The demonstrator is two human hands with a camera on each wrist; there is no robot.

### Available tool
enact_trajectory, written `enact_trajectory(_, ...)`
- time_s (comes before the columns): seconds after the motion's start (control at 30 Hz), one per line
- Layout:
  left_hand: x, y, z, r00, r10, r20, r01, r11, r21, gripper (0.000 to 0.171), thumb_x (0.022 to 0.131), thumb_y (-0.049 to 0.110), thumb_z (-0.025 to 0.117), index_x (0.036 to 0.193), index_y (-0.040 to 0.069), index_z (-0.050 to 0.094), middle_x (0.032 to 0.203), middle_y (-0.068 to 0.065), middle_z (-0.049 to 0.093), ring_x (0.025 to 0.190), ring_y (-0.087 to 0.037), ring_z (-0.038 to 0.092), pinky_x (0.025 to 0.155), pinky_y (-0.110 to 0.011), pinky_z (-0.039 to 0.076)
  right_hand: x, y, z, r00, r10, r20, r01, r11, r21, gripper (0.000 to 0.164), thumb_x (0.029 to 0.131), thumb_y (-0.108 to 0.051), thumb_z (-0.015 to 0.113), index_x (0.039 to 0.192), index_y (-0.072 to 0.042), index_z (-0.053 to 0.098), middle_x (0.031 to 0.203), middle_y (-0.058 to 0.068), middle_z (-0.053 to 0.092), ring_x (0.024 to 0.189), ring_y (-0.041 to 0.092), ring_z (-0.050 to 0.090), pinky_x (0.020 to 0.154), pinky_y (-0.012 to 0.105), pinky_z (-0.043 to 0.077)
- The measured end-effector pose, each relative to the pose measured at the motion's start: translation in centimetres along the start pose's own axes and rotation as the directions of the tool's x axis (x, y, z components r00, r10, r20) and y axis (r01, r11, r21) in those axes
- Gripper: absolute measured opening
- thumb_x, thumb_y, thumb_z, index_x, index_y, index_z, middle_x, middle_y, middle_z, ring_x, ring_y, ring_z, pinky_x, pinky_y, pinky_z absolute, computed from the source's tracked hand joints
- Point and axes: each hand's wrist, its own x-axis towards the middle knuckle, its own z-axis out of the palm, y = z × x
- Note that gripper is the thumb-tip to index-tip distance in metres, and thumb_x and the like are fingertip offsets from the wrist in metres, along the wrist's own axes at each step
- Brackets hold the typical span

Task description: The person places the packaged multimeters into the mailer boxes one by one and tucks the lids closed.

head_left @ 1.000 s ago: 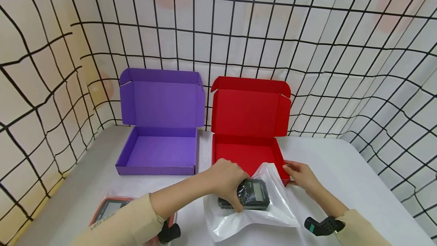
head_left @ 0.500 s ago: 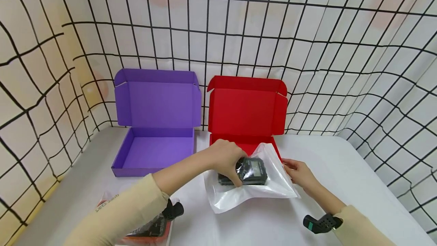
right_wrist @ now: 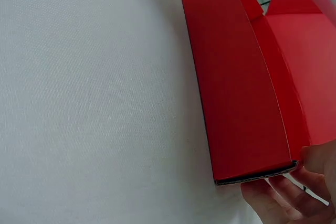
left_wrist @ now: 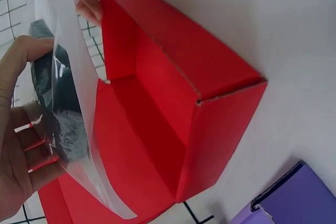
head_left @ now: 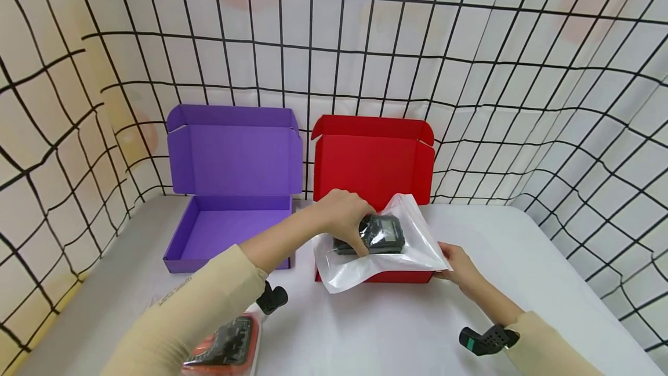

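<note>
My left hand grips a black device with a grey screen inside a clear plastic bag, thumb on one side and fingers on the other. The bag is held over the tray of an open red cardboard box, hiding most of the tray in the head view. In the left wrist view, the bag hangs beside the box's open mouth, tilted. My right hand holds the box's front right corner; the right wrist view shows the thumb inside the wall and the fingers outside.
An open purple cardboard box stands left of the red one, its tray bare. On the table's near left lies an orange and black packaged item, partly under my left sleeve. A black wire grid encloses the back and sides.
The left hand has carried the bagged device away from me, from in front of the red box to above its tray. The right hand stays at the box's front right corner.
</note>
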Motion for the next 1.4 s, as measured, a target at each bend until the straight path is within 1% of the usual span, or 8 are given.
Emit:
enact_trajectory(0.1, 0.3, -0.3, -0.1, 1.0, -0.001, -0.004, 0.001, 1.0, 0.001, 0.059, 0.063, 0.051, 0.075, 0.115, 0.025, 0.064, 0.091, 0.013, 0.063, 0.079, -0.005, 0.053, 0.065, -0.023, 0.044, 0.0, 0.1, 0.1, 1.0, 0.018, 0.009, -0.018, 0.999, 0.041, 0.035, 0.083, 0.009, 0.052, 0.114, 0.021, 0.045, 0.092, 0.017, 0.062, 0.074, 0.011, 0.057, 0.07, 0.042, 0.055)
enact_trajectory(0.2, 0.6, -0.7, -0.1, 1.0, -0.008, -0.009, 0.008, 1.0, 0.013, 0.061, 0.063, 0.05, 0.075, 0.117, 0.025, 0.063, 0.092, 0.011, 0.064, 0.08, -0.006, 0.054, 0.067, -0.023, 0.044, 0.1, 0.1, 0.2, 0.999, 0.052, 0.001, -0.052, 0.998, 0.039, 0.037, 0.086, 0.006, 0.049, 0.12, 0.019, 0.044, 0.098, 0.023, 0.06, 0.079, 0.014, 0.059, 0.072, 0.042, 0.055)
enact_trajectory(0.37, 1.2, -1.5, 0.3, 0.999, -0.039, -0.006, 0.039, 0.998, 0.046, 0.064, 0.063, 0.049, 0.076, 0.121, 0.025, 0.061, 0.096, 0.009, 0.064, 0.083, -0.008, 0.054, 0.071, -0.025, 0.045, 0.5, -0.1, 0.3, 0.992, 0.123, 0.002, -0.123, 0.992, 0.008, 0.046, 0.092, -0.002, 0.047, 0.132, 0.016, 0.034, 0.125, 0.035, 0.045, 0.098, 0.031, 0.059, 0.076, 0.041, 0.054)
enact_trajectory(0.5, 1.8, -2.0, 0.8, 0.998, -0.063, 0.003, 0.063, 0.996, 0.062, 0.065, 0.064, 0.048, 0.076, 0.122, 0.025, 0.06, 0.098, 0.007, 0.064, 0.084, -0.01, 0.055, 0.073, -0.026, 0.046, 0.7, -0.3, 0.3, 0.988, 0.157, 0.005, -0.157, 0.988, -0.017, 0.049, 0.095, -0.009, 0.047, 0.136, 0.013, 0.032, 0.13, 0.034, 0.04, 0.109, 0.04, 0.052, 0.078, 0.041, 0.053)
enact_trajectory(0.73, 2.8, -2.7, 1.6, 0.997, -0.077, 0.004, 0.077, 0.995, 0.068, 0.063, 0.065, 0.047, 0.076, 0.121, 0.024, 0.06, 0.098, 0.007, 0.064, 0.084, -0.011, 0.054, 0.072, -0.027, 0.045, 0.8, -0.3, 0.5, 0.984, 0.18, 0.014, -0.18, 0.983, -0.021, 0.049, 0.097, -0.017, 0.047, 0.137, 0.008, 0.033, 0.132, 0.031, 0.042, 0.113, 0.041, 0.05, 0.079, 0.041, 0.053)
enact_trajectory(0.9, 3.3, -2.8, 2.1, 0.996, -0.088, 0.032, 0.085, 0.993, 0.077, 0.062, 0.066, 0.047, 0.075, 0.122, 0.025, 0.059, 0.096, 0.007, 0.063, 0.082, -0.011, 0.053, 0.071, -0.027, 0.044, 0.8, -0.4, 0.6, 0.981, 0.192, 0.017, -0.192, 0.981, -0.006, 0.052, 0.097, -0.021, 0.048, 0.138, 0.007, 0.034, 0.133, 0.03, 0.041, 0.114, 0.041, 0.049, 0.08, 0.042, 0.052)
enact_trajectory(1.27, 4.5, -2.5, 4.1, 0.991, -0.114, 0.071, 0.106, 0.989, 0.101, 0.062, 0.065, 0.05, 0.075, 0.12, 0.025, 0.059, 0.098, 0.008, 0.064, 0.084, -0.011, 0.054, 0.073, -0.029, 0.044, 0.5, -0.4, 0.7, 0.976, 0.22, -0.001, -0.22, 0.975, 0.01, 0.054, 0.095, -0.026, 0.05, 0.138, 0.004, 0.035, 0.136, 0.028, 0.04, 0.117, 0.041, 0.047, 0.083, 0.041, 0.051)
enact_trajectory(1.4, 5.0, -2.1, 4.6, 0.992, -0.1, 0.076, 0.092, 0.99, 0.105, 0.061, 0.064, 0.05, 0.076, 0.118, 0.026, 0.06, 0.097, 0.008, 0.064, 0.084, -0.011, 0.054, 0.073, -0.029, 0.044, 0.5, -0.2, 0.8, 0.973, 0.23, -0.013, -0.229, 0.973, 0.005, 0.053, 0.095, -0.024, 0.05, 0.138, 0.004, 0.035, 0.135, 0.027, 0.04, 0.117, 0.041, 0.046, 0.082, 0.041, 0.051)
